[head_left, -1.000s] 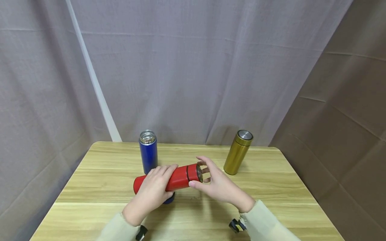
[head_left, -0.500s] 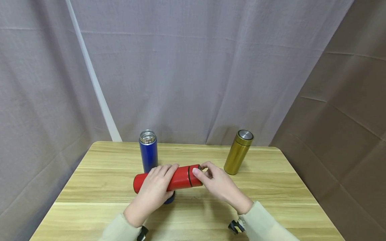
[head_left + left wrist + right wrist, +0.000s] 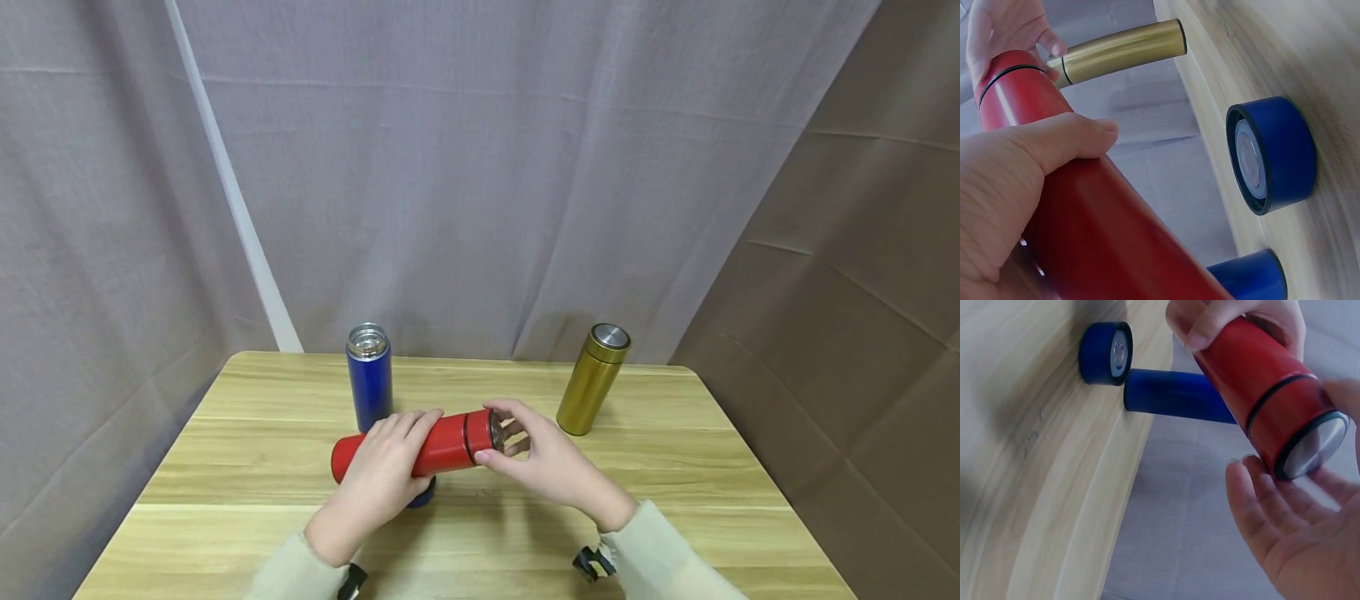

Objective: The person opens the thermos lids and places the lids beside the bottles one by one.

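Note:
In the head view my left hand (image 3: 386, 471) grips the body of a red thermos bottle (image 3: 446, 444) from above. The bottle lies nearly level above the table, its lidded end turned to the right. My right hand (image 3: 551, 462) is spread around the red lid (image 3: 1297, 422), thumb on one side and fingers on the other. In the right wrist view the lid's silver end face shows clear of the palm, and the lower fingers are extended beside it. A blue lid (image 3: 1288, 153) lies on the table below the bottle, mostly hidden in the head view.
An uncapped blue thermos bottle (image 3: 370, 383) stands at the back left of the wooden table (image 3: 270, 467). A gold thermos bottle (image 3: 592, 383) with its lid on stands at the back right. Grey curtains (image 3: 480, 183) hang behind the table.
My right hand closed on the red lid half a second ago, turning inward, and has now loosened and turned back, exposing the lid's end face. My left hand and the bottle barely moved.

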The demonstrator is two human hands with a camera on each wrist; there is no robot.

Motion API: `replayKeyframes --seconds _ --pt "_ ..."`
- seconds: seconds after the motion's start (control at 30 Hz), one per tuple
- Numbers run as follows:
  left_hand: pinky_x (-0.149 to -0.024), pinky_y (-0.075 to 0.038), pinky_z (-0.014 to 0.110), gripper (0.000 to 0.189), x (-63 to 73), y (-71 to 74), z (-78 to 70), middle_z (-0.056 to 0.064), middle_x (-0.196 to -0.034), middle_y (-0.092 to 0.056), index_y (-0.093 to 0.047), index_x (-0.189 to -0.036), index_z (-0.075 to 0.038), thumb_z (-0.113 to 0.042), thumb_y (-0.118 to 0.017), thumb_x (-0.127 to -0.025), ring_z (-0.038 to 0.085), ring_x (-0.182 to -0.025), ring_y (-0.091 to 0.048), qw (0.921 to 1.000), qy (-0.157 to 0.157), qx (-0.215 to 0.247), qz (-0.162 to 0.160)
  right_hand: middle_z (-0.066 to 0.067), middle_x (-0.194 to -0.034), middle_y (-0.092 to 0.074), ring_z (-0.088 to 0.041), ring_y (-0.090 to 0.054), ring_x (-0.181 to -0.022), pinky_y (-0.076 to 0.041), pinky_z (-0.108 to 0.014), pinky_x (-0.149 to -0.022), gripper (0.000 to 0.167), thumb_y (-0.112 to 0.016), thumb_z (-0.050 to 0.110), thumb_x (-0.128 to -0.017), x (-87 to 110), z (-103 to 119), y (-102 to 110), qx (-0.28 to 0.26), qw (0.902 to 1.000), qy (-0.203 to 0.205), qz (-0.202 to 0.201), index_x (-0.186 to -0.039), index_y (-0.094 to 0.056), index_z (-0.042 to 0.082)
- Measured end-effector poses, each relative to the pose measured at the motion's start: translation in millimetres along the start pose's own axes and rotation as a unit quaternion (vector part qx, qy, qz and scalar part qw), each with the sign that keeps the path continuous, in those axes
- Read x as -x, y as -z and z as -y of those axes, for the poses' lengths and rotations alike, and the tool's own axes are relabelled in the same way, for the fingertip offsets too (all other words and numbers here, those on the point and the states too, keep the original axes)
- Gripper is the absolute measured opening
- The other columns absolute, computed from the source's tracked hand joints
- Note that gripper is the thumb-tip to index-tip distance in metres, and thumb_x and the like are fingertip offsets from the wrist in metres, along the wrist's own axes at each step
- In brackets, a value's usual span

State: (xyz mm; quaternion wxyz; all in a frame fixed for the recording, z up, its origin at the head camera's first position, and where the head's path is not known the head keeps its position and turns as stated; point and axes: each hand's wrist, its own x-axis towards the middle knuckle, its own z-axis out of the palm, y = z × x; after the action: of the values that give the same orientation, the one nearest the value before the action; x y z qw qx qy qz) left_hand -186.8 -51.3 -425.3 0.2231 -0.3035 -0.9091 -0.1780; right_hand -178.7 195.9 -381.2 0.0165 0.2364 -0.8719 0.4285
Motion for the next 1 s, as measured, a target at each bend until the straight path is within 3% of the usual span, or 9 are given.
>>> replayKeyframes --seconds 0.17,0.3,0.47,0.57,0.77,1.0 --pt "-0.093 -0.045 0.043 0.082 0.6 -0.2 0.6 0.005 -0.119 -0.061 -0.049 -0.136 -0.011 -0.018 -0.087 -0.064 0.022 -0.107 -0.057 0.9998 0.006 0.017 -0.001 0.005 -0.126 -0.055 -0.016 -0.059 -0.101 -0.053 -0.038 -0.083 0.064 -0.076 0.037 -0.083 0.2 -2.6 1.9 0.004 0.9988 0.047 0.013 -0.139 -0.045 0.027" --pt "-0.094 -0.044 0.041 0.083 -0.2 -0.1 0.1 0.004 -0.119 -0.061 -0.047 -0.137 -0.011 -0.019 -0.086 -0.065 0.022 -0.107 -0.057 0.9999 0.009 0.013 0.001 0.003 -0.130 -0.052 -0.015 -0.057 -0.105 -0.053 -0.037 -0.083 0.071 -0.074 0.044 -0.083 -0.6 -0.7 -0.4 0.006 0.9999 0.013 -0.002 -0.143 -0.039 0.027" --pt "-0.093 -0.044 0.042 0.084 -0.8 -0.2 -0.6 0.005 -0.118 -0.060 -0.048 -0.137 -0.011 -0.016 -0.087 -0.063 0.023 -0.106 -0.056 0.9999 -0.004 0.005 -0.010 0.004 -0.109 -0.063 -0.012 -0.060 -0.094 -0.052 -0.033 -0.076 0.062 -0.065 0.057 -0.085 -1.9 2.5 -3.6 0.033 0.9972 -0.063 -0.024 -0.135 -0.048 0.024" --pt "-0.092 -0.044 0.043 0.084 -0.7 -1.0 -0.4 0.006 -0.118 -0.060 -0.048 -0.135 -0.010 -0.015 -0.087 -0.061 0.023 -0.105 -0.056 0.9997 -0.012 0.002 -0.019 0.008 -0.093 -0.065 -0.010 -0.060 -0.084 -0.050 -0.033 -0.073 0.055 -0.060 0.061 -0.086 -1.6 2.9 -4.5 0.059 0.9941 -0.088 -0.025 -0.126 -0.055 0.024" --pt "-0.093 -0.044 0.043 0.085 -0.4 -1.3 -0.4 0.006 -0.118 -0.060 -0.048 -0.136 -0.011 -0.016 -0.088 -0.061 0.023 -0.106 -0.056 0.9998 -0.014 -0.006 -0.014 0.010 -0.087 -0.064 -0.008 -0.059 -0.080 -0.048 -0.033 -0.072 0.053 -0.060 0.063 -0.085 -1.3 1.9 -5.6 0.067 0.9926 -0.097 -0.028 -0.119 -0.058 0.023" --pt "-0.092 -0.044 0.043 0.084 -0.1 -0.5 0.0 0.006 -0.118 -0.061 -0.049 -0.136 -0.011 -0.015 -0.087 -0.061 0.023 -0.105 -0.057 0.9998 -0.012 -0.005 -0.012 0.008 -0.091 -0.064 -0.010 -0.060 -0.083 -0.050 -0.033 -0.070 0.054 -0.061 0.061 -0.086 -1.0 1.0 -6.2 0.047 0.9955 -0.081 -0.014 -0.122 -0.056 0.021"
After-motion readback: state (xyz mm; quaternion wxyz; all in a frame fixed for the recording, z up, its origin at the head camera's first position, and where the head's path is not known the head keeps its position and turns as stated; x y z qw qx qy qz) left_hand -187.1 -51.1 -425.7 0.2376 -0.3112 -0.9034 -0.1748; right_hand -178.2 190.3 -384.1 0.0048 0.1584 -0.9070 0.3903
